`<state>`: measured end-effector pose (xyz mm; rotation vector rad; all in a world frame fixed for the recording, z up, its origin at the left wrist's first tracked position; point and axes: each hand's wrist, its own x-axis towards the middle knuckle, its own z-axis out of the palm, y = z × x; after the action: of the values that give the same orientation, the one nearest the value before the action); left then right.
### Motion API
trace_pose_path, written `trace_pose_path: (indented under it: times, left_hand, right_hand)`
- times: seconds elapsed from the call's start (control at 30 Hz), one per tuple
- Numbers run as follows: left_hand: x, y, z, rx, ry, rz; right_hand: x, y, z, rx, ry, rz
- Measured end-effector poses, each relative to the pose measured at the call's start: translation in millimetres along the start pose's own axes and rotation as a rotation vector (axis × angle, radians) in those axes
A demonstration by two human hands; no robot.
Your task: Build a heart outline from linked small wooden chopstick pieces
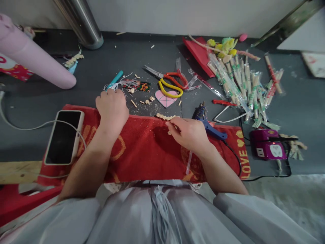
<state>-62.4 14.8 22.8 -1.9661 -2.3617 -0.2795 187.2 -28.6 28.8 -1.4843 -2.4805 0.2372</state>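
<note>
Hands (113,106) apart, far edge of towel (147,145) between

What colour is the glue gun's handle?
The glue gun's handle is blue, best seen in the head view.

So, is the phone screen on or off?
It looks off: the phone screen is all black, with no picture lit up. Whether everything inside is switched off too, I can't tell.

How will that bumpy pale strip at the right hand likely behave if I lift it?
The pale strip is probably light, being narrow and short beside the right hand. Its bumpy surface should give some grip, so I wouldn't expect it to be slippery. It may be fragile, since similar pale bits lie scattered nearby.
</note>
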Motion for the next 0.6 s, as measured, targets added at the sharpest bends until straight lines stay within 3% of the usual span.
trace_pose_path:
  times: [0.17,0.27,0.4,0.5,0.6]
  left_hand:
    - [3.6,-11.7,6.6,-0.076,-0.038,-0.032]
    - [6.5,-22.4,16.4,-0.113,-0.032,-0.026]
    - [6.9,-27.2,21.2,-0.159,0.058,0.039]
    - [4.1,-18.7,12.5,-0.116,0.051,0.045]
    - [1.1,-6.3,1.8,-0.127,0.014,0.113]
  right_hand:
    - [-0.8,0.3,1.5,0.036,0.028,-0.021]
    - [-2.1,1.9,-1.1,0.044,0.199,-0.009]
    - [-1.9,6.9,-8.9,0.063,0.382,0.117]
    - [-0.4,11.9,-13.9,0.049,0.407,0.188]
    - [1.2,16.1,-18.4,0.031,0.352,0.248]
